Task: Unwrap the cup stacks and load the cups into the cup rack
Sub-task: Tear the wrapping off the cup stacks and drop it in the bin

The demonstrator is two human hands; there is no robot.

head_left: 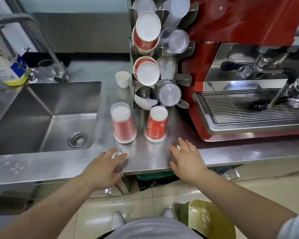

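Observation:
Two stacks of red paper cups stand upside down on the steel counter. The left stack [122, 124] is still in clear plastic wrap; the right stack [156, 125] looks bare. Behind them rises the steel cup rack [183, 78], with red cups [146, 34] and clear plastic cups [169, 94] in its slots. My left hand [105, 167] lies at the counter's front edge, below the wrapped stack, fingers stretched over a bit of clear wrap. My right hand [188, 159] is spread flat near the edge, below the right stack, a small white scrap under its fingers.
A sink [47, 116] fills the left side of the counter. A red espresso machine [248, 87] stands at the right. A small white cup [122, 79] sits left of the rack. A yellow bin [212, 219] stands on the floor at my right.

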